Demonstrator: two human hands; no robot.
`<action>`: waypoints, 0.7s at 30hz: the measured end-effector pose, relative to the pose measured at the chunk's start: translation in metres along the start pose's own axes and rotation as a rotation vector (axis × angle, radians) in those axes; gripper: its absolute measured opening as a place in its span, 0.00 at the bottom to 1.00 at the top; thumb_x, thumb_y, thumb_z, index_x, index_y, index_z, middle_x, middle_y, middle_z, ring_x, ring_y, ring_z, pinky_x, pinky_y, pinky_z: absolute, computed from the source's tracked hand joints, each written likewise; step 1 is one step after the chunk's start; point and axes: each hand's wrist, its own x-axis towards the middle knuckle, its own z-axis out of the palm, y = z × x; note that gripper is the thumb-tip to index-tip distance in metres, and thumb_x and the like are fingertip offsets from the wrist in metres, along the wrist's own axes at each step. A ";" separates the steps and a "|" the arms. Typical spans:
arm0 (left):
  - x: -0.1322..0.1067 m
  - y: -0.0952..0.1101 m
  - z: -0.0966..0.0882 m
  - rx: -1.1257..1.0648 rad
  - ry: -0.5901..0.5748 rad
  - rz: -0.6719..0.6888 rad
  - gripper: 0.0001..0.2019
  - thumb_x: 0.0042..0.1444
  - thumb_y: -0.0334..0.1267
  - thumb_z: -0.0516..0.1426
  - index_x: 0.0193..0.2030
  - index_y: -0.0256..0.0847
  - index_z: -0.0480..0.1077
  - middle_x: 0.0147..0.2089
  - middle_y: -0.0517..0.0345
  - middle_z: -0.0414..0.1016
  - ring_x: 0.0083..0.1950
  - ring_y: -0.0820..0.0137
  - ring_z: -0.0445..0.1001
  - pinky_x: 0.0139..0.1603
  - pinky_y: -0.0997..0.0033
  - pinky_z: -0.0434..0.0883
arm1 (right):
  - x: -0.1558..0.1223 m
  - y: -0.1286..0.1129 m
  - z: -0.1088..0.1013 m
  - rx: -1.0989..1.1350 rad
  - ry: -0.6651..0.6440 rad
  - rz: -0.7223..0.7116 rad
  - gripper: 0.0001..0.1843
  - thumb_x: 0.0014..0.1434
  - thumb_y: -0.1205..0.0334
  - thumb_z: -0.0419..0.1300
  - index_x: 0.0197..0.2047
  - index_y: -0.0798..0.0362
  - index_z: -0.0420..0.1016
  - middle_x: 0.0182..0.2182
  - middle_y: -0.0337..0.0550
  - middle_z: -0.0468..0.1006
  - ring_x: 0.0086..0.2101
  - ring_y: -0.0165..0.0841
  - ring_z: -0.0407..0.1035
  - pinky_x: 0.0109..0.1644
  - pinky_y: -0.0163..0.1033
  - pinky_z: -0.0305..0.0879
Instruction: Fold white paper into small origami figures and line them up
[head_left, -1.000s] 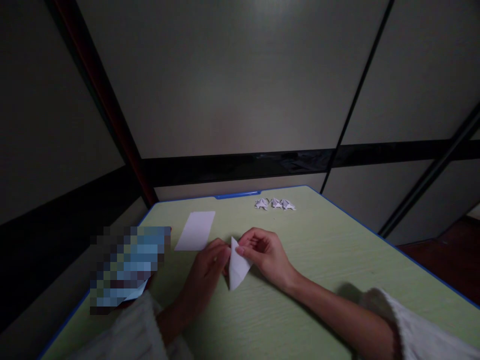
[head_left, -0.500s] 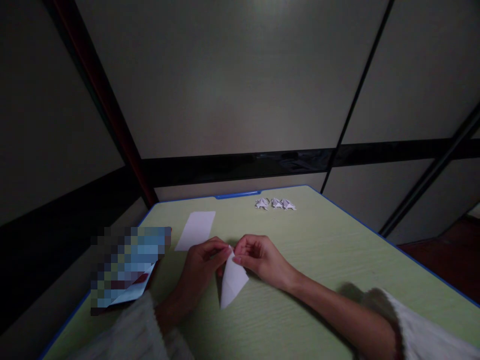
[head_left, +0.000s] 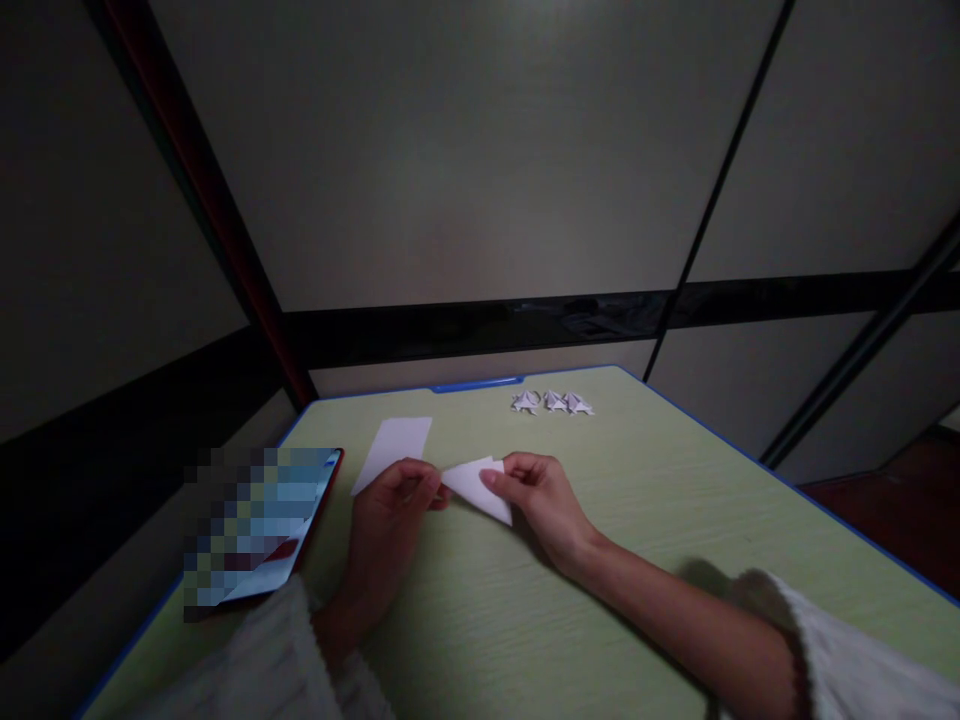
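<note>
A folded white paper piece (head_left: pixel 478 486), roughly triangular, is held just above the pale green table (head_left: pixel 600 560) between both hands. My left hand (head_left: pixel 390 515) pinches its pointed left end. Gripping the right side, my right hand (head_left: pixel 541 498) has its thumb on top of the paper. Both hands are closed on the paper. A flat white paper rectangle (head_left: pixel 392 450) lies on the table just behind my left hand.
Three small folded white paper figures (head_left: pixel 553 402) sit in a row near the table's far edge. A phone with a lit screen (head_left: pixel 259 525) lies at the left edge. Panelled walls rise behind the blue-rimmed table.
The folded paper has been turned from hanging point-down to lying nearly flat with its point to the left. Both hands shifted slightly up and away with it.
</note>
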 end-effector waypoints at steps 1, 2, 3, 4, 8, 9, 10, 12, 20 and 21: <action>0.000 0.001 0.001 0.000 -0.020 -0.008 0.05 0.43 0.35 0.55 0.24 0.36 0.64 0.20 0.65 0.68 0.24 0.76 0.67 0.28 0.76 0.67 | 0.001 -0.001 -0.001 -0.012 0.030 -0.021 0.12 0.33 0.60 0.65 0.16 0.58 0.66 0.14 0.34 0.67 0.16 0.21 0.56 0.19 0.29 0.46; -0.001 0.001 0.001 -0.001 -0.046 -0.017 0.04 0.43 0.35 0.55 0.23 0.36 0.64 0.20 0.65 0.68 0.24 0.76 0.67 0.27 0.76 0.67 | 0.002 -0.003 -0.003 -0.043 0.045 -0.048 0.12 0.33 0.61 0.65 0.16 0.58 0.66 0.13 0.34 0.67 0.16 0.21 0.56 0.19 0.29 0.46; -0.001 0.001 0.001 -0.005 -0.073 -0.028 0.05 0.43 0.35 0.55 0.23 0.36 0.64 0.20 0.65 0.68 0.24 0.76 0.67 0.26 0.76 0.68 | 0.003 -0.004 -0.004 -0.084 0.049 -0.079 0.11 0.33 0.62 0.65 0.16 0.58 0.66 0.13 0.34 0.66 0.16 0.21 0.55 0.19 0.29 0.45; 0.000 0.000 0.002 -0.009 -0.098 -0.039 0.05 0.43 0.35 0.55 0.22 0.37 0.63 0.19 0.65 0.68 0.23 0.76 0.67 0.24 0.76 0.68 | 0.004 -0.004 -0.006 -0.128 0.042 -0.112 0.11 0.33 0.63 0.65 0.16 0.58 0.66 0.13 0.33 0.66 0.16 0.21 0.55 0.19 0.29 0.45; 0.003 -0.007 0.002 -0.029 -0.182 -0.074 0.05 0.41 0.35 0.55 0.25 0.36 0.64 0.17 0.66 0.68 0.20 0.76 0.67 0.20 0.77 0.67 | 0.008 -0.004 -0.010 -0.259 -0.011 -0.190 0.10 0.36 0.63 0.63 0.17 0.58 0.65 0.14 0.33 0.64 0.17 0.22 0.54 0.20 0.29 0.47; 0.003 -0.008 0.003 -0.026 -0.190 -0.089 0.06 0.41 0.35 0.56 0.27 0.36 0.66 0.17 0.66 0.68 0.19 0.76 0.67 0.20 0.77 0.67 | 0.008 -0.004 -0.010 -0.282 -0.025 -0.198 0.10 0.37 0.63 0.63 0.17 0.58 0.65 0.14 0.33 0.64 0.17 0.22 0.55 0.20 0.29 0.48; 0.003 -0.009 0.003 -0.017 -0.189 -0.105 0.07 0.40 0.35 0.56 0.28 0.35 0.67 0.16 0.66 0.69 0.18 0.76 0.67 0.20 0.77 0.67 | 0.009 -0.003 -0.010 -0.300 -0.038 -0.201 0.10 0.37 0.63 0.62 0.17 0.58 0.66 0.14 0.33 0.63 0.17 0.22 0.55 0.20 0.29 0.48; 0.003 -0.009 0.004 0.017 -0.170 -0.136 0.08 0.39 0.34 0.57 0.29 0.34 0.69 0.15 0.66 0.69 0.17 0.77 0.67 0.20 0.77 0.67 | 0.009 -0.003 -0.010 -0.317 -0.050 -0.191 0.10 0.37 0.62 0.63 0.17 0.59 0.65 0.14 0.33 0.63 0.17 0.21 0.54 0.20 0.29 0.48; 0.004 -0.006 0.004 0.054 -0.109 -0.194 0.05 0.37 0.31 0.58 0.26 0.34 0.72 0.13 0.64 0.72 0.17 0.74 0.70 0.22 0.77 0.69 | 0.011 -0.005 -0.009 -0.178 -0.076 -0.034 0.13 0.31 0.62 0.65 0.17 0.59 0.65 0.13 0.33 0.65 0.16 0.20 0.54 0.19 0.28 0.46; 0.004 -0.006 0.004 0.047 -0.114 -0.185 0.05 0.37 0.31 0.57 0.26 0.35 0.72 0.13 0.64 0.72 0.17 0.74 0.70 0.22 0.76 0.69 | 0.011 -0.005 -0.009 -0.159 -0.073 -0.022 0.12 0.31 0.62 0.65 0.17 0.60 0.66 0.13 0.33 0.66 0.16 0.20 0.55 0.19 0.28 0.46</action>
